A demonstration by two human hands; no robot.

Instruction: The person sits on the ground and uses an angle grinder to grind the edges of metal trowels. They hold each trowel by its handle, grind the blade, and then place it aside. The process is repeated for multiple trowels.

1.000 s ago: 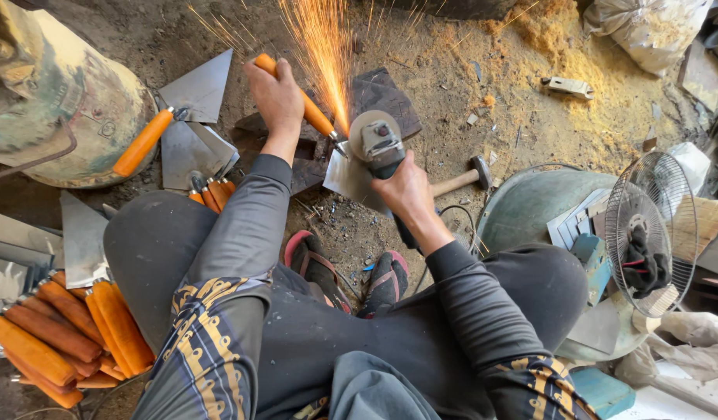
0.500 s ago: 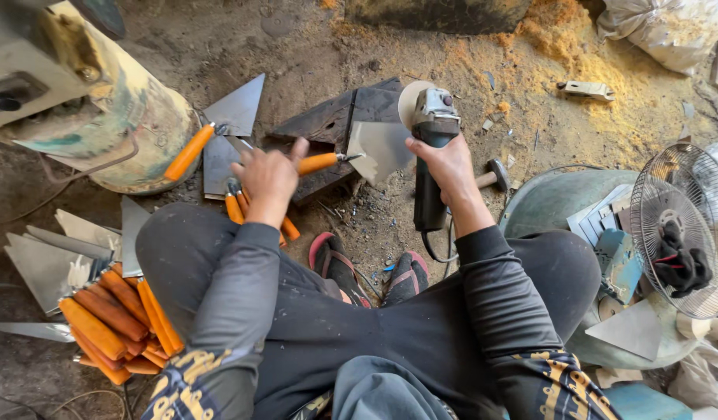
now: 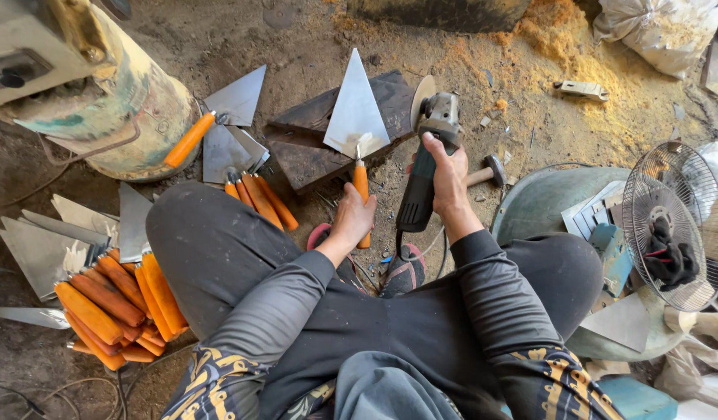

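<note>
My left hand (image 3: 353,219) grips the orange handle of a trowel (image 3: 357,117), whose triangular steel blade lies flat on a dark block (image 3: 304,148), tip pointing away from me. My right hand (image 3: 448,173) holds an angle grinder (image 3: 430,134) by its body. The grinder's disc stands just right of the blade, lifted off the metal, and no sparks show. I sit on the ground with both knees spread.
A pile of orange-handled trowels (image 3: 102,292) lies at my left knee, and more lean by a large drum (image 3: 102,93). A hammer (image 3: 487,169) rests right of the block. A fan (image 3: 674,225) and basin (image 3: 538,206) stand at right. Sawdust covers the far ground.
The sparks have stopped and the grinder has come off the blade. My left hand turned the trowel round, so it lies on the block with the handle towards me.
</note>
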